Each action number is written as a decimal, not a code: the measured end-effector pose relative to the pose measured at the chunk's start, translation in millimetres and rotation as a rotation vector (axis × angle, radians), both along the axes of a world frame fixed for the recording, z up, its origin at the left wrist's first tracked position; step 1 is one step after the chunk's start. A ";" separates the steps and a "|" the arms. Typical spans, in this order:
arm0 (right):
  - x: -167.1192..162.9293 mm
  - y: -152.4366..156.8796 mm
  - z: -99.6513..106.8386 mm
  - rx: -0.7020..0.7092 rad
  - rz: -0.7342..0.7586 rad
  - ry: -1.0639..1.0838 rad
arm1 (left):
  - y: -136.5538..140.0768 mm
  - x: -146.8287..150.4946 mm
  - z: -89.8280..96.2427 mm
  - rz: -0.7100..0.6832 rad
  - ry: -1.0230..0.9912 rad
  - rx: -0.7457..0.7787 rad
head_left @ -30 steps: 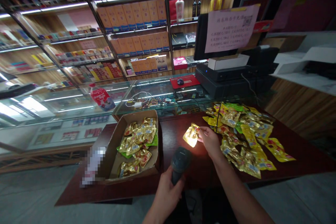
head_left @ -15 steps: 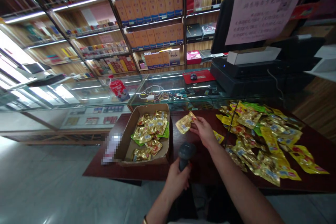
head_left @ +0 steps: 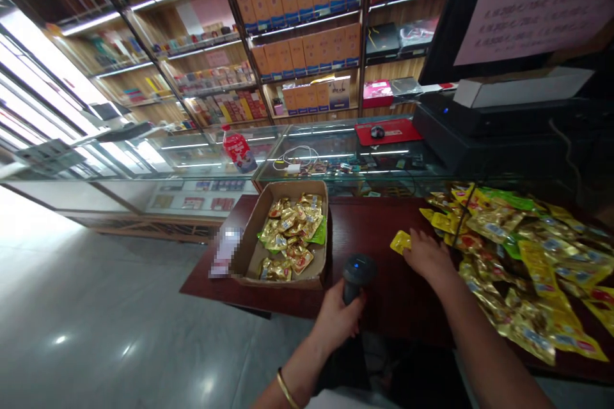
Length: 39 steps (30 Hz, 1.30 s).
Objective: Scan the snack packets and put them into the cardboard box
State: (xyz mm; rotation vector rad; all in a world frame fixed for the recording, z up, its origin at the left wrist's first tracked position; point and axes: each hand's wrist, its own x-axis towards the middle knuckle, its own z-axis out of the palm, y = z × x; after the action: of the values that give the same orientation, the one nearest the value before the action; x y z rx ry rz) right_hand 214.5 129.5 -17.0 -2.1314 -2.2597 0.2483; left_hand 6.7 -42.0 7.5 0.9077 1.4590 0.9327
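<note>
My left hand is wrapped round the handle of a dark barcode scanner, held upright above the front of the table, with a small blue light on its head. Right of it, my right hand is low over the table, its fingers closed on the edge of a small yellow snack packet; part of the packet is hidden under the fingers. A cardboard box to the left holds several gold and green packets. A large heap of gold, yellow and green snack packets lies to the right.
The dark red table meets a glass counter with a red bottle, a white cable and a mouse. A monitor stands at right. Beside the box lies a blurred-out item. Stocked shelves stand behind.
My right hand has moved right and down, away from the box; the gold packet it held up no longer shows, and a yellow one is at its fingers. The view has shifted.
</note>
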 end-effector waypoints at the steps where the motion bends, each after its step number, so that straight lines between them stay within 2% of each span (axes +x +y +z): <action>1: 2.7 -1.6 -0.6 0.006 0.027 -0.006 | 0.4 1.0 1.3 -0.004 -0.004 0.005; 5: 4.1 -6.3 2.6 0.097 0.049 0.134 | 0.8 6.4 7.2 -0.008 -0.002 0.032; 7: -0.2 -9.4 -0.4 0.180 0.022 0.361 | 0.4 7.9 8.0 -0.010 0.002 0.039; 9: -7.9 -13.5 -9.6 0.229 -0.036 0.702 | -0.2 8.3 7.7 -0.003 0.008 0.034; 12: -22.3 -20.4 -31.2 0.153 -0.203 1.224 | -0.7 7.5 8.3 0.008 0.014 0.028; 15: -31.8 -24.7 -49.2 0.056 -0.356 1.484 | -1.1 6.6 11.4 -0.004 -0.002 0.039; 17: -33.7 -25.7 -54.4 0.034 -0.399 1.557 | -1.9 6.3 13.3 -0.008 -0.014 0.053; 21: -32.8 -28.2 -52.9 -0.009 -0.358 1.639 | -5.4 5.7 13.9 0.012 -0.032 0.076; 25: -33.4 -33.2 -49.1 0.044 -0.315 1.659 | -10.0 4.4 11.6 0.007 -0.059 0.079; 31: -36.7 -34.0 -45.6 0.039 -0.262 1.668 | -11.9 3.9 6.2 0.034 -0.006 0.066; 39: -38.0 -31.2 -42.8 0.071 -0.230 1.649 | -0.5 3.0 -10.3 0.013 -0.051 0.096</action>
State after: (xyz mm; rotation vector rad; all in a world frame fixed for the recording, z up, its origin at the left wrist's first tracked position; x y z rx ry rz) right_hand 176.5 98.2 -59.8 -1.1164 -0.9649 1.2447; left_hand 9.7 -42.5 -2.8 0.9391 1.3875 1.0357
